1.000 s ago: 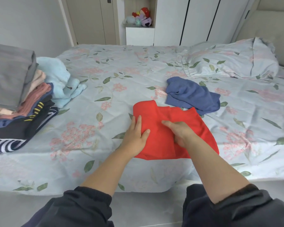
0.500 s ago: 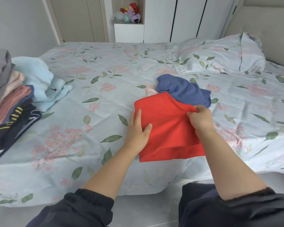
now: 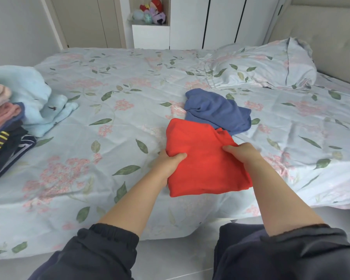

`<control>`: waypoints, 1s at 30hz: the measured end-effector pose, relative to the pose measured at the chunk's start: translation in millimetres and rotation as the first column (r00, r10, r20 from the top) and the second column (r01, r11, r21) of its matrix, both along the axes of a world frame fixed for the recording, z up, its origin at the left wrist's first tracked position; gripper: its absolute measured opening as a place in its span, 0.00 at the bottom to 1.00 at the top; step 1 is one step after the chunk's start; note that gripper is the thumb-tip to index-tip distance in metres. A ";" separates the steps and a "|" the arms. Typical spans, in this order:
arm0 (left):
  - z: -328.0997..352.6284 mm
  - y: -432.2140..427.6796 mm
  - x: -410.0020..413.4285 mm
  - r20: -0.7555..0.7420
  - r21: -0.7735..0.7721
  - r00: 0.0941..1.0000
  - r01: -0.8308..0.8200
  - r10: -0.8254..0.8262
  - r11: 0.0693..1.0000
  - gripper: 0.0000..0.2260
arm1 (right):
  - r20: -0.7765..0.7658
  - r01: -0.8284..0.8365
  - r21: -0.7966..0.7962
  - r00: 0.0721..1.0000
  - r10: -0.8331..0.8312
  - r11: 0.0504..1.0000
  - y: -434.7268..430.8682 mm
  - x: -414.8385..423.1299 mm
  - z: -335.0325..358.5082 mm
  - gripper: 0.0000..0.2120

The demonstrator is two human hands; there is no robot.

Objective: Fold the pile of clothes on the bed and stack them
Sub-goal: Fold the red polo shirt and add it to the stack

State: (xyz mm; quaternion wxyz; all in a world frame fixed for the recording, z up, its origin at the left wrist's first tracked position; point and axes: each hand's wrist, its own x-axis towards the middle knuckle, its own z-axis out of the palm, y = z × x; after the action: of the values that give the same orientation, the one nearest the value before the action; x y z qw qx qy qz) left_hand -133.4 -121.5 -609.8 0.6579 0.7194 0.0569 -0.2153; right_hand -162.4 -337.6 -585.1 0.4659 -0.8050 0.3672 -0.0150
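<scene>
A folded red garment lies near the front edge of the floral bed. My left hand grips its left edge, thumb on top and fingers underneath. My right hand holds its right side the same way. Just behind it lies a crumpled blue garment, unfolded. At the far left stands a stack of folded clothes, pink, dark and striped, cut off by the frame edge.
A crumpled light-blue fleece garment lies beside the stack. A floral pillow sits at the back right against the headboard. White wardrobes and a shelf with plush toys stand behind the bed.
My right hand folded the red garment's right part over to the left, then came down onto its right side. My left hand shifted from pressing flat to gripping the left edge.
</scene>
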 end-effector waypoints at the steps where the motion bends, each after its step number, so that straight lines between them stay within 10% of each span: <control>1: 0.8 2.1 1.0 0.003 -0.011 1.000 -0.014 0.014 1.000 0.22 | 0.016 0.028 0.093 0.999 -0.030 0.995 4.2 0.1 0.5 0.22; 9: 57.5 105.9 51.3 0.214 0.171 0.976 -0.009 -0.028 0.985 0.26 | 0.142 -0.278 0.643 0.959 0.246 0.714 71.8 -3.6 16.2 0.11; 13: 40.6 117.3 48.8 0.398 0.896 0.834 -0.264 -0.382 0.357 0.30 | -0.215 -0.511 0.204 0.809 0.548 0.835 91.4 -11.7 15.1 0.10; 18: -7.1 83.7 23.4 0.330 0.937 0.686 -0.153 -0.648 0.315 0.27 | -0.070 -0.339 0.018 0.938 0.339 0.941 81.4 5.2 9.1 0.15; 30: -31.2 88.8 24.0 0.452 0.887 0.636 -0.245 -0.625 0.392 0.27 | 0.218 -0.035 -0.189 0.973 0.077 0.981 83.5 20.0 -14.6 0.15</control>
State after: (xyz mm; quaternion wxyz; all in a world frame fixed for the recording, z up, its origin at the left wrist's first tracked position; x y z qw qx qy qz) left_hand -109.4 -32.7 -640.9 0.0894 0.9716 -0.2040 0.0799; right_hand -142.4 -254.1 -599.7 0.4281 -0.8479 0.2861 -0.1264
